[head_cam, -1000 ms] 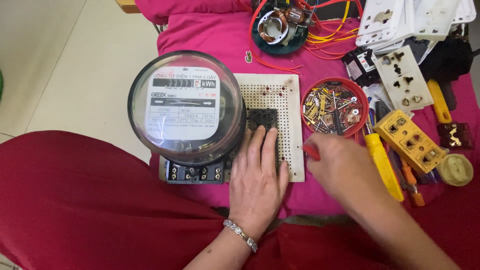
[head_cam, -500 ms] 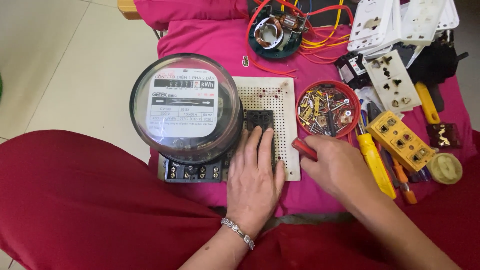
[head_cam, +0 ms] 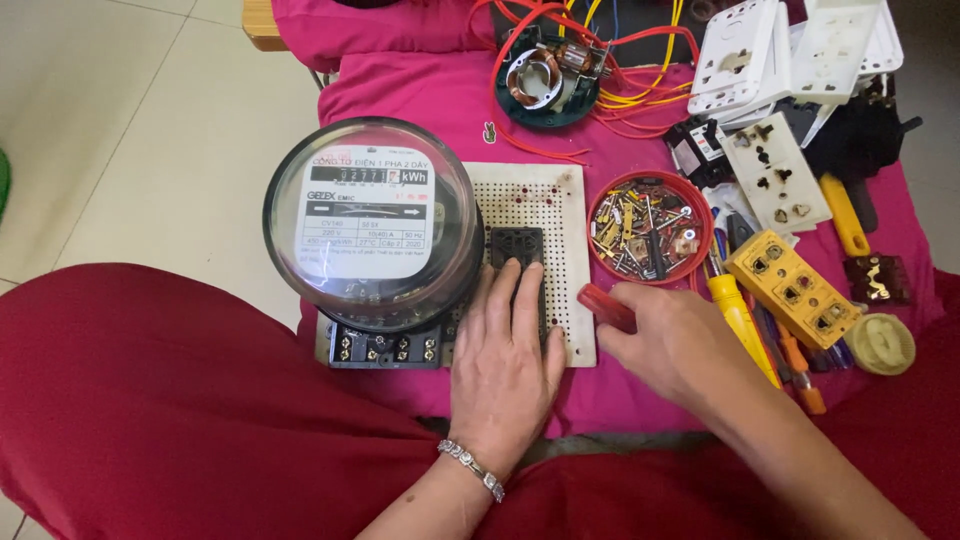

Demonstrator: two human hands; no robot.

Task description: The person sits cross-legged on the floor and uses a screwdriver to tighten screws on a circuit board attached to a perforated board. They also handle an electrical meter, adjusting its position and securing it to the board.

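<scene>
Here the left hand lies flat, fingers together, steadying the black block on the perforated board; at three o'clock, the right hand fingers clamp a red-handled tool.

Round electricity meter w/ glossy clear dome; white perforated board, matt plastic; red round plastic dish w/ shiny metal bits; matt pink cloth over bench.

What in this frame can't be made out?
- Head view: the left hand covers the lower part of the black block.
- The right hand hides most of the red-handled tool; its tip is unseen.
- Parts in the red dish are too small to identify.
</scene>
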